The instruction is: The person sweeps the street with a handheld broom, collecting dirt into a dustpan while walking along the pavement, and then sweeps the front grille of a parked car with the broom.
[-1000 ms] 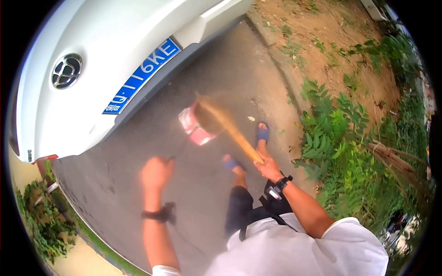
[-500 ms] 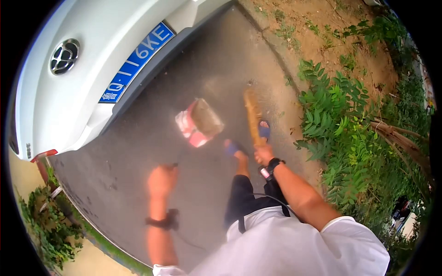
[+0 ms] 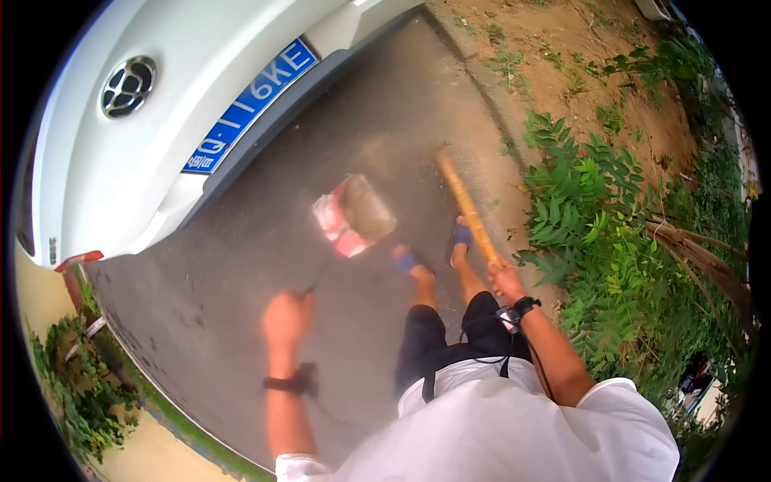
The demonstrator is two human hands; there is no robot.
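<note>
My left hand [image 3: 287, 323] is closed around the thin dark handle of a dustpan, slightly blurred. The dustpan [image 3: 341, 229] is a red and white box-like scoop with a dusty inside, low over the pavement ahead of my feet. On the other side, my right hand [image 3: 506, 281] grips a long yellow banded broom [image 3: 467, 205]. The broom slants up and left from my fist; its far end is near the ground, and its bristles are too blurred to make out. A gap lies between broom and dustpan.
A white car [image 3: 161, 145] with a blue number plate [image 3: 253, 104] stands at upper left. Leafy bushes [image 3: 594, 209] and bare soil [image 3: 570, 80] border the pavement [image 3: 217, 281] on the right. My sandalled feet [image 3: 409, 259] are between my hands.
My right hand has moved right, away from my left hand, and the broom now leans more to the left at its far end. The dustpan and my left hand shifted only slightly in view.
</note>
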